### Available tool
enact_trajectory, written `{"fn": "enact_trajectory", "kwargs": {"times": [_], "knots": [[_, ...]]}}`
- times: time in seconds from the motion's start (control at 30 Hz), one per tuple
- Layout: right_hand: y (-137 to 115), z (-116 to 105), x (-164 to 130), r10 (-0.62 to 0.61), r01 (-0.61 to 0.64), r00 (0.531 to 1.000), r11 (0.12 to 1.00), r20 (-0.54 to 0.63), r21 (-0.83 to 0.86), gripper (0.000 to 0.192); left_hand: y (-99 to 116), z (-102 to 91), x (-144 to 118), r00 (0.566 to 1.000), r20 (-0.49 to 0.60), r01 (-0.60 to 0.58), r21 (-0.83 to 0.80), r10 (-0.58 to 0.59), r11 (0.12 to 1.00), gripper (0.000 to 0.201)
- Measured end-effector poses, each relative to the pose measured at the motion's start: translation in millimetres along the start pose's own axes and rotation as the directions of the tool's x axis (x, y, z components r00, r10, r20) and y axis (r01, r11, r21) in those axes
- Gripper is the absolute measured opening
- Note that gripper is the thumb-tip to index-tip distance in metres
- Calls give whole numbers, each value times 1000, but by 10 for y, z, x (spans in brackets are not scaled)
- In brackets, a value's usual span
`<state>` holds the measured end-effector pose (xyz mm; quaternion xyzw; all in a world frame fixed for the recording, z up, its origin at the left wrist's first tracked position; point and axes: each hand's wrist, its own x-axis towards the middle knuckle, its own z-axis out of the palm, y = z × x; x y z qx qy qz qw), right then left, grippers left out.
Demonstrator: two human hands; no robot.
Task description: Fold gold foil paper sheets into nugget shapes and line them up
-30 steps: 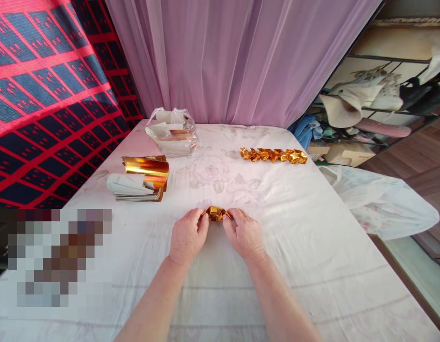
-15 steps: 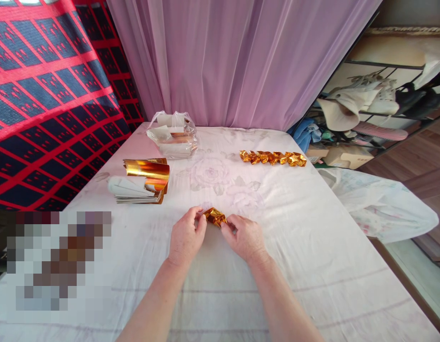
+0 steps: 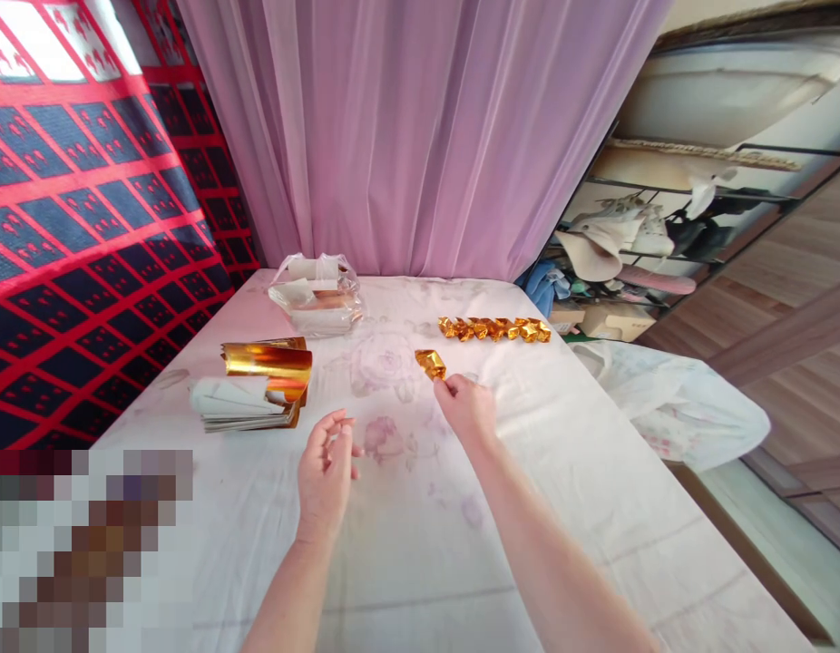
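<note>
A folded gold foil paper ingot (image 3: 431,364) is pinched at its near end by my right hand (image 3: 466,408), just short of a row of similar gold paper ingots (image 3: 494,329). My left hand (image 3: 329,467) holds nothing; its fingers are apart and slightly curled above the cloth. To the left of it lies a stack of gold foil paper sheets (image 3: 267,372), bent over, with white backs showing at the near side.
Behind the sheets sits a clear plastic bag (image 3: 317,304) with more paper inside. A purple curtain (image 3: 393,136) hangs at the table's far edge. On the right are a white plastic bag (image 3: 692,399) and a shelf with a cap (image 3: 593,249). The lower left is pixelated.
My right hand has carried the ingot forward toward the row. The left hand has let go of it and moved left and nearer. The view has shifted somewhat.
</note>
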<state>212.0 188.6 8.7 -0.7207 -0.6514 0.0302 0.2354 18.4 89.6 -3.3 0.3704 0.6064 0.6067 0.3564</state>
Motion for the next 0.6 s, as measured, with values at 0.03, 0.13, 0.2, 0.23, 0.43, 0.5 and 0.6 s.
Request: {"fn": "enact_trajectory", "kwargs": {"times": [0.03, 0.13, 0.2, 0.23, 0.43, 0.5, 0.6], "knots": [[-37, 15, 162, 8, -8, 1000, 1000, -4, -6, 33, 3, -3, 8, 1000, -19, -6, -27, 5, 1000, 41], [-146, 106, 574, 25, -25, 1000, 999, -3, -22, 33, 2, -11, 42, 998, -56, -15, -79, 10, 997, 40], [-203, 181, 751, 29, -29, 1000, 999, -7, -32, 32, -4, -18, 68, 997, -72, -7, -100, 0, 995, 39], [-225, 214, 807, 24, -24, 1000, 999, -7, -34, 34, -7, -22, 79, 997, -77, 1, -106, -9, 994, 40], [-251, 311, 868, -9, 7, 999, 999, -42, -43, 63, 5, -29, 90, 996, -86, 29, -101, -38, 994, 37], [-241, 321, 870, -7, 5, 999, 999, -48, -46, 63, 3, -19, 87, 995, -87, 37, -106, -46, 994, 36], [-233, 333, 892, -1, -2, 999, 999, -53, -49, 57, -19, 6, 99, 994, -86, 50, -115, -61, 992, 36]]}}
